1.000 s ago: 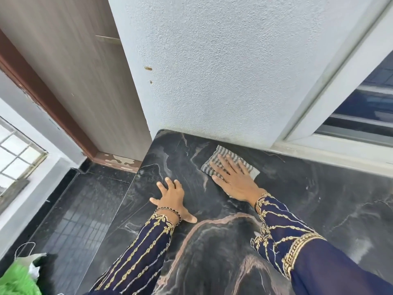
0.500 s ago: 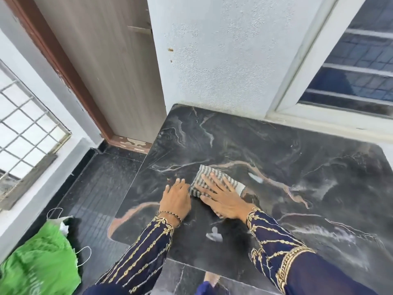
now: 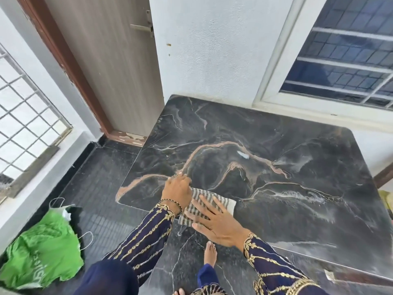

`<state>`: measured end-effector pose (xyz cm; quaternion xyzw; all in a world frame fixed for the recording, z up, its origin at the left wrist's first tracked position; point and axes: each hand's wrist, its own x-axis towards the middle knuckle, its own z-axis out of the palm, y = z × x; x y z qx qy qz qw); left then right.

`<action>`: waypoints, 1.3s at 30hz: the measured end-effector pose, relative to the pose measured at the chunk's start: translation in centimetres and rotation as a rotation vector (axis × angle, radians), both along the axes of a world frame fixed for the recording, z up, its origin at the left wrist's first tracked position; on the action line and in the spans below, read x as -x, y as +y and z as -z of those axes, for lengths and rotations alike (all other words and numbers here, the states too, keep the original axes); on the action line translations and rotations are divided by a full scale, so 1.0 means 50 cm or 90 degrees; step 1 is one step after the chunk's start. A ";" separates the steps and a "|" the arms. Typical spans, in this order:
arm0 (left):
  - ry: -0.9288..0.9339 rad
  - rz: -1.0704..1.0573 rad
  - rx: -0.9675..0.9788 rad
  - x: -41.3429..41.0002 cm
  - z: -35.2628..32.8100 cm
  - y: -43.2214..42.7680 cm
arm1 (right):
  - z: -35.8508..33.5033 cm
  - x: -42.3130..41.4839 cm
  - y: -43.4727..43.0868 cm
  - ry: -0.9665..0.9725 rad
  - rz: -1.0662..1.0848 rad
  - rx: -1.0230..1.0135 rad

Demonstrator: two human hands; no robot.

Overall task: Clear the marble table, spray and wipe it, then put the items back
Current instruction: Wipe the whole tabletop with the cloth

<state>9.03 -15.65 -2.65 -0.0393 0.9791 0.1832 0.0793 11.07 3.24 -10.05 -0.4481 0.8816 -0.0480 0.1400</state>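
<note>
Though dark, marble table (image 3: 297, 209) by white wall (image 3: 212, 50).

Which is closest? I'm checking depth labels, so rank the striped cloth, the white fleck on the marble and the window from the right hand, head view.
1. striped cloth: under the right hand, at the near edge of the table.
2. white fleck: mid-table, beyond the hand.
3. window: behind the table, far right.

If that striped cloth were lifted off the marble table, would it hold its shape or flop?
Probably flop: the striped cloth lies thin and flat under the right hand, following the surface. Being so thin, it is likely very light. On the glossy marble table it should slide easily when pushed.
</note>
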 end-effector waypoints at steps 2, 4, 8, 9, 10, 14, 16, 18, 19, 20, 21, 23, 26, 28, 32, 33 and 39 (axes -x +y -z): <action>-0.043 0.016 0.014 0.002 0.004 0.013 | 0.005 0.003 0.015 0.034 -0.017 0.004; -0.092 0.040 0.045 0.012 0.006 0.026 | 0.008 0.019 0.028 0.038 -0.035 -0.004; -0.105 0.064 0.074 0.049 0.013 0.050 | 0.011 0.078 0.054 0.036 -0.048 -0.019; -0.097 0.054 0.068 0.067 0.017 0.056 | 0.012 0.101 0.062 0.036 -0.035 -0.024; -0.091 0.042 0.061 0.080 0.019 0.063 | 0.013 0.121 0.069 0.037 -0.021 -0.025; -0.064 0.030 0.054 0.161 0.028 0.089 | 0.016 0.246 0.091 0.010 0.027 -0.032; -0.049 0.017 0.045 0.211 0.041 0.101 | 0.011 0.311 0.096 -0.024 0.044 -0.023; -0.031 0.000 0.011 0.261 0.054 0.107 | 0.005 0.374 0.095 -0.019 0.046 0.010; -0.024 -0.004 -0.005 0.290 0.059 0.110 | 0.000 0.407 0.096 -0.021 0.053 0.007; -0.024 -0.014 -0.023 0.316 0.061 0.113 | -0.005 0.436 0.096 -0.023 0.062 -0.001; -0.031 -0.033 -0.045 0.347 0.063 0.118 | -0.008 0.469 0.097 -0.031 0.070 -0.009; -0.032 -0.079 -0.078 0.398 0.062 0.121 | -0.018 0.526 0.093 -0.048 0.079 -0.025; -0.025 -0.110 -0.066 0.477 0.070 0.122 | -0.020 0.622 0.084 -0.060 0.088 -0.029; -0.090 -0.110 -0.014 0.516 0.069 0.116 | -0.027 0.676 0.082 -0.062 0.092 -0.034; -0.258 -0.074 0.050 0.567 0.064 0.111 | -0.026 0.778 0.066 -0.056 0.096 -0.058; -0.274 -0.065 0.062 0.571 0.063 0.114 | -0.024 0.798 0.060 -0.050 0.102 -0.057; -0.299 -0.067 0.072 0.589 0.070 0.117 | -0.027 0.875 0.011 0.035 0.111 -0.061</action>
